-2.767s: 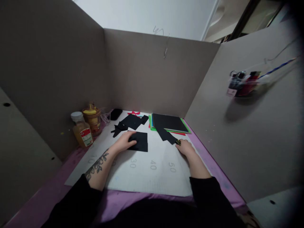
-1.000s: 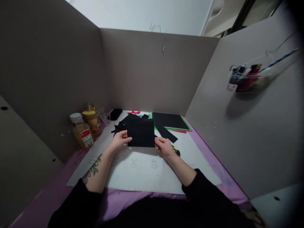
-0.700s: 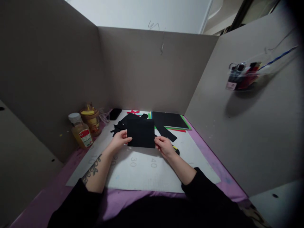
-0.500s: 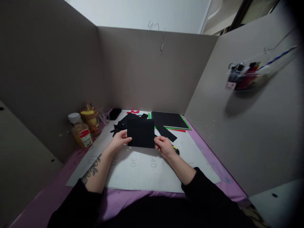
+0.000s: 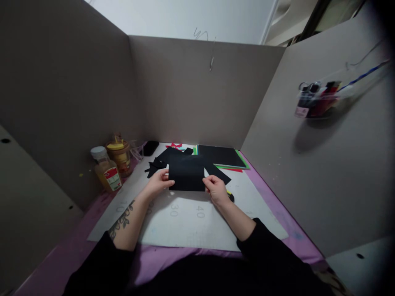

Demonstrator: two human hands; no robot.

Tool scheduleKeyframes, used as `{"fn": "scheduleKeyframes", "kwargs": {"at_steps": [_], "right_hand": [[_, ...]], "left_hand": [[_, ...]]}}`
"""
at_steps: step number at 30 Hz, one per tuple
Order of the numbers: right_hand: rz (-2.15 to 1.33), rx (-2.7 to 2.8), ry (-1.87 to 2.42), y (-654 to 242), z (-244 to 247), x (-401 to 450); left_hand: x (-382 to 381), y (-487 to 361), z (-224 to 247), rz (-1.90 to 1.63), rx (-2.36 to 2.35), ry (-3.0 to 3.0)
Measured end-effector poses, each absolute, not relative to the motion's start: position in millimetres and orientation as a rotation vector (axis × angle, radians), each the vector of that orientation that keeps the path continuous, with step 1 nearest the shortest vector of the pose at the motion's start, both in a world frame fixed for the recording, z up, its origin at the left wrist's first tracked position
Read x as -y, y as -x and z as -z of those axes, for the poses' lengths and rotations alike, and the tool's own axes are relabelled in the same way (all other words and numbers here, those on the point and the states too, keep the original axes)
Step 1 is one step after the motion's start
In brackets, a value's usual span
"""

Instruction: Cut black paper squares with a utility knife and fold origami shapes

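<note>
A square of black paper (image 5: 186,176) is held up over the white mat (image 5: 185,226), its top edge bending away. My left hand (image 5: 158,183) pinches its left edge, thumb on the near face. At the lower right edge, my right hand (image 5: 215,188) grips it between thumb and fingers. Behind it lie black paper scraps (image 5: 168,154) and a black strip (image 5: 217,173). A yellow and black tool (image 5: 231,196) lies partly hidden beside my right hand.
A stack of coloured sheets topped with black (image 5: 222,156) lies at the back. On the left stand a bottle (image 5: 107,170), a brown-lidded cup (image 5: 119,156) and a clear cup (image 5: 136,150); a black phone-like object (image 5: 151,148) is behind. A clear holder (image 5: 319,100) hangs on the right wall.
The black paper's upper part has tilted back and curved away, so it looks shorter. Both hands still hold it and appear slightly further right as the whole view shifts a little.
</note>
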State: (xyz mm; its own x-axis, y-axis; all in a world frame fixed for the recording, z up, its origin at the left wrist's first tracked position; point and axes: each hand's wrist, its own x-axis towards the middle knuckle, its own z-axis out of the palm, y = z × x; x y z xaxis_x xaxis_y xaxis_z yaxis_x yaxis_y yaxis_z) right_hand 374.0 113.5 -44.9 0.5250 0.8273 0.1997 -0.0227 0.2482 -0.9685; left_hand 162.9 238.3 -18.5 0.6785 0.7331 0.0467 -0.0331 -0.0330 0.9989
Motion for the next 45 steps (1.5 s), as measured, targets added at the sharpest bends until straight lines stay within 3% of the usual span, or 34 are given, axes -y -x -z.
{"fn": "scheduleKeyframes", "kwargs": {"at_steps": [5, 12, 25, 35, 38, 43, 45], "right_hand": [[-0.595, 0.865, 1.238, -375, 49, -116], [-0.552, 0.818, 1.251, -373, 50, -118], [-0.49, 0.826, 1.222, -376, 48, -115], [-0.455, 0.83, 1.27, -378, 45, -113], [-0.415, 0.866, 1.307, -378, 46, -114], [-0.539, 0.892, 1.52, -369, 56, -135], [-0.651, 0.891, 1.656, -366, 62, -147]], "left_hand": [[-235, -168, 23, -0.729, -0.604, -1.433], [-233, -176, 30, -1.059, -0.754, -1.406], [-235, -174, 30, -1.052, -0.913, -1.447], [-234, -177, 31, -1.03, -0.753, -1.346], [-235, -176, 29, -0.972, -0.79, -1.462], [-212, -177, 18, -1.216, -1.039, -2.134], [-191, -182, 20, -0.912, -0.786, -2.536]]}}
